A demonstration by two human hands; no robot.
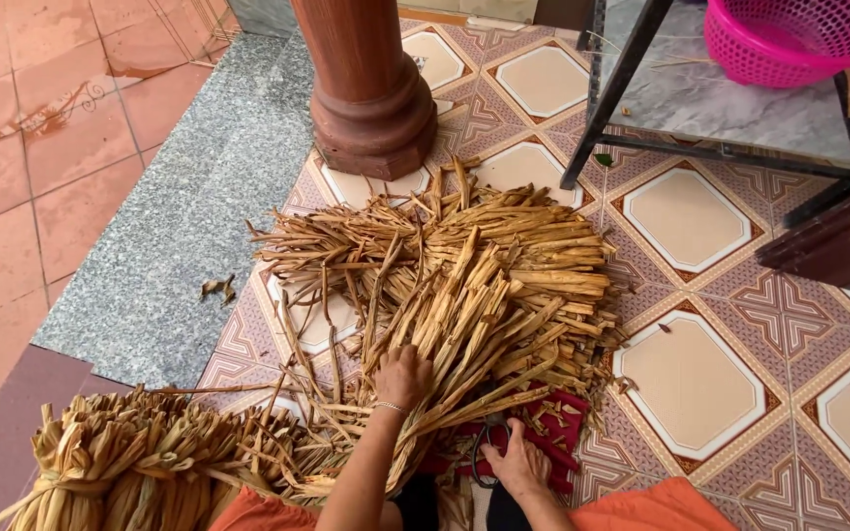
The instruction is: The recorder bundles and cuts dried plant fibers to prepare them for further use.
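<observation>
Left hand (403, 377) grips bundle of dried leaf strips (464, 285) on tiled floor (691, 221); right hand (516, 462) rests on black scissors (489, 442) over red cloth (563, 418).

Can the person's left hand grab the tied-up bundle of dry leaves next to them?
Probably yes. The left hand rests on the loose dried leaves, and the tied bundle lies close on that same side, with only stray strips between them.

The person's forearms are bare, with no sleeves in view. A thin pale bracelet (389, 406) circles the left wrist. Orange cloth (656, 506) covers both knees, with dark fabric between them
</observation>
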